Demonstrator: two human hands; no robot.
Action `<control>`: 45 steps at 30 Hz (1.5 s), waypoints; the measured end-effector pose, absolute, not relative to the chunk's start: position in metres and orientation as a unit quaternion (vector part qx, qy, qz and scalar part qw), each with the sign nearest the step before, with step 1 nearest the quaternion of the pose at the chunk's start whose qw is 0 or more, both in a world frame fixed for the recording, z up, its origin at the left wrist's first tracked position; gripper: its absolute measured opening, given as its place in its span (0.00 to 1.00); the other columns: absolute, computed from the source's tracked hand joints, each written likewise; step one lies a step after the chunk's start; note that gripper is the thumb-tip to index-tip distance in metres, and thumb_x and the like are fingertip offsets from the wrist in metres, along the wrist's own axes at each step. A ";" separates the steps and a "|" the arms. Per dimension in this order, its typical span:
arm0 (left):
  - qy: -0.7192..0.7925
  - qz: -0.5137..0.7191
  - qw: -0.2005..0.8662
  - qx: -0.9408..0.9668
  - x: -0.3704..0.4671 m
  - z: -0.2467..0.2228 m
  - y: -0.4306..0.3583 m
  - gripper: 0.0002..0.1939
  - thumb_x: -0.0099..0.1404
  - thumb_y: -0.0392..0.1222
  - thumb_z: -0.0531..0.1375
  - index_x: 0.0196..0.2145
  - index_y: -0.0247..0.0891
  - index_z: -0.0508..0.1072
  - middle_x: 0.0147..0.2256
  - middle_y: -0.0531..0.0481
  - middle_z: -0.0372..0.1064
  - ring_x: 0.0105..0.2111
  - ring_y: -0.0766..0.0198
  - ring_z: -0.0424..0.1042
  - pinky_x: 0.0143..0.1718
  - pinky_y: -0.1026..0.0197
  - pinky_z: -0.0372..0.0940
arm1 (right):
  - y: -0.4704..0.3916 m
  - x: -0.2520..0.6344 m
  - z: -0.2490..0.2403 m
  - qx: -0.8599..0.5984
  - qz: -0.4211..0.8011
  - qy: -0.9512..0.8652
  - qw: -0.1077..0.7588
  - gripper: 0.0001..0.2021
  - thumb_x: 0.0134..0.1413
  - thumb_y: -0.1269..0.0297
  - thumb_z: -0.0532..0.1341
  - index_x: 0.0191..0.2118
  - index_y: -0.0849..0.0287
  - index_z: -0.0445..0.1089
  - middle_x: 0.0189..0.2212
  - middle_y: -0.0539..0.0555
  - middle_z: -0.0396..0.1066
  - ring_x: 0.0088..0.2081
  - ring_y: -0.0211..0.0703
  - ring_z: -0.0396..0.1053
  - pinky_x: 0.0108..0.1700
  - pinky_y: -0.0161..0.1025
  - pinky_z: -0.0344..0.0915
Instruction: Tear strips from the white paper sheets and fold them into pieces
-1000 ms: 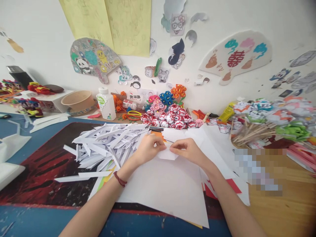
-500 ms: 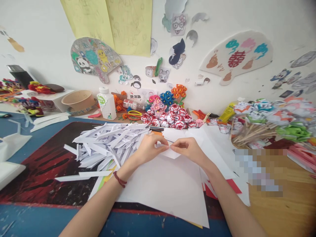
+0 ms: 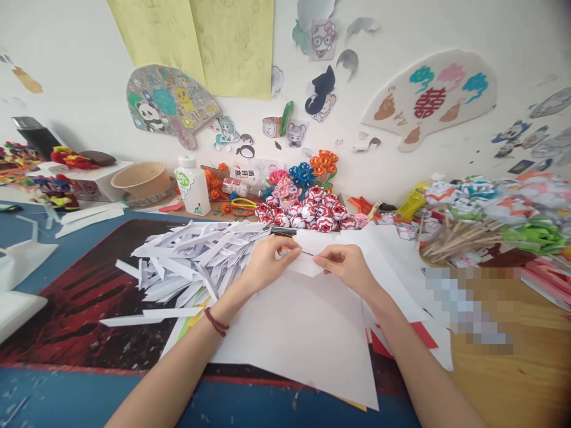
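Observation:
Between my two hands is a small folded piece of white paper [image 3: 305,266], raised above a large white sheet [image 3: 307,339]. My left hand [image 3: 273,259] pinches its left end between thumb and fingers. At the right end, my right hand [image 3: 342,264] grips the paper with thumb and forefinger, the other fingers curled. A thin dark line runs along the paper's upper edge between the fingertips; I cannot tell whether it is a fold or a separate thing. Beside my left hand lies a heap of folded white paper strips [image 3: 191,261].
Red-and-white paper flowers [image 3: 319,211] sit at the back against the wall, near a white bottle [image 3: 193,187] and a round tan bowl [image 3: 140,180]. On the right, flowers on wooden sticks [image 3: 468,235] lie piled. Red paper [image 3: 423,334] shows under sheets by my right arm.
My hands have moved slightly apart along the folded paper, and the right hand has shifted a little to the right. The strip heap is unchanged.

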State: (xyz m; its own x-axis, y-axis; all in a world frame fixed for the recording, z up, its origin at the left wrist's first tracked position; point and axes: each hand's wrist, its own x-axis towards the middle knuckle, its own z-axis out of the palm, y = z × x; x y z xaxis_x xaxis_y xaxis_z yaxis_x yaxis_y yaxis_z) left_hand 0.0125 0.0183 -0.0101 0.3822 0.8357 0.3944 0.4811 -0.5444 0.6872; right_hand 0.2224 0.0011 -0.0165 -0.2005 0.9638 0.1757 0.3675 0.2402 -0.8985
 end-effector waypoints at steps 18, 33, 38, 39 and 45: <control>0.462 0.434 0.322 0.703 0.034 -0.011 0.000 0.11 0.64 0.44 0.55 0.32 0.36 0.72 0.32 0.51 0.73 0.27 0.68 0.66 0.28 0.66 0.58 | -0.009 0.201 -0.011 -0.477 0.434 -0.590 0.486 0.14 0.48 0.53 0.65 0.31 0.61 0.73 0.24 0.53 0.72 0.24 0.38 0.67 0.27 0.36 0.63; 0.460 0.254 0.197 0.827 0.008 -0.026 0.022 0.05 0.58 0.38 0.58 0.32 0.40 0.74 0.31 0.53 0.75 0.32 0.63 0.68 0.33 0.61 0.59 | 0.013 0.230 -0.036 -0.539 0.388 -0.668 0.336 0.14 0.43 0.55 0.67 0.33 0.61 0.76 0.28 0.56 0.76 0.30 0.45 0.73 0.32 0.38 0.68; 0.460 0.227 0.169 0.842 0.009 -0.025 0.020 0.06 0.57 0.37 0.58 0.32 0.41 0.74 0.30 0.53 0.75 0.33 0.61 0.69 0.37 0.60 0.60 | 0.014 0.232 -0.038 -0.541 0.381 -0.684 0.307 0.11 0.40 0.64 0.68 0.33 0.62 0.76 0.25 0.54 0.74 0.28 0.43 0.72 0.33 0.38 0.69; 0.457 0.226 0.160 0.845 0.009 -0.023 0.019 0.05 0.57 0.36 0.58 0.31 0.41 0.74 0.30 0.53 0.75 0.34 0.60 0.69 0.38 0.59 0.60 | 0.014 0.232 -0.038 -0.545 0.375 -0.688 0.300 0.10 0.39 0.65 0.67 0.32 0.62 0.76 0.24 0.53 0.74 0.27 0.42 0.72 0.32 0.38 0.69; 0.455 0.227 0.135 0.851 0.011 -0.025 0.019 0.04 0.58 0.37 0.59 0.31 0.42 0.74 0.30 0.53 0.75 0.36 0.59 0.69 0.40 0.57 0.57 | 0.013 0.234 -0.036 -0.545 0.277 -0.744 0.271 0.05 0.41 0.67 0.65 0.29 0.58 0.76 0.23 0.51 0.73 0.25 0.40 0.69 0.29 0.36 0.64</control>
State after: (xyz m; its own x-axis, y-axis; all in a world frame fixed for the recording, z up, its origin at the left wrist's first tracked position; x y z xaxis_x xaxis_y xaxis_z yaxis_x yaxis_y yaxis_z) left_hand 0.0111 0.0188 -0.0254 0.4837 0.8347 0.2632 0.7120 -0.5502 0.4364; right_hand 0.2338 0.0133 -0.0358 -0.2595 0.9604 0.1018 0.6604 0.2533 -0.7069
